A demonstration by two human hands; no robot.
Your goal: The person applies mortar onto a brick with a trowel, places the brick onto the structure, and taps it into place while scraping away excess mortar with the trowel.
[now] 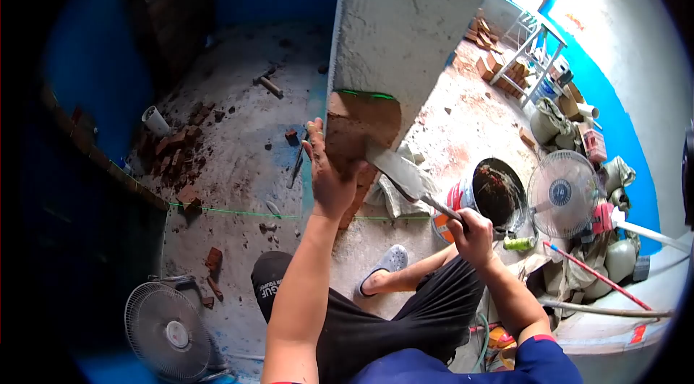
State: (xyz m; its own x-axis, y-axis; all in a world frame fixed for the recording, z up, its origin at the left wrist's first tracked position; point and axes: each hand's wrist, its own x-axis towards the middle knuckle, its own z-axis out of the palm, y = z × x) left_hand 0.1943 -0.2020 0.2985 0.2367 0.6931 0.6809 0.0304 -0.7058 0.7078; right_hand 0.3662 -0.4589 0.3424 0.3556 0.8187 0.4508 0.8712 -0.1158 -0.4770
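My right hand (473, 236) grips the handle of a trowel (397, 171), whose flat blade slants up and left. The blade's tip rests at the brown, bare lower part (361, 124) of a grey plastered wall end (405, 22). At the left edge of that brown patch is my left hand (334, 185), fingers stretched upward along the corner and the thumb toward the blade. Whether anything lies under the left palm is hidden. A green laser line crosses the top of the brown patch.
A bucket (499, 196) stands right of the wall end, beside a fan (560, 192) and sacks (546, 122). Another fan (170, 330) is at lower left. Broken bricks (177, 152) and a hammer (269, 84) lie on the left floor. A white stand (531, 51) is behind.
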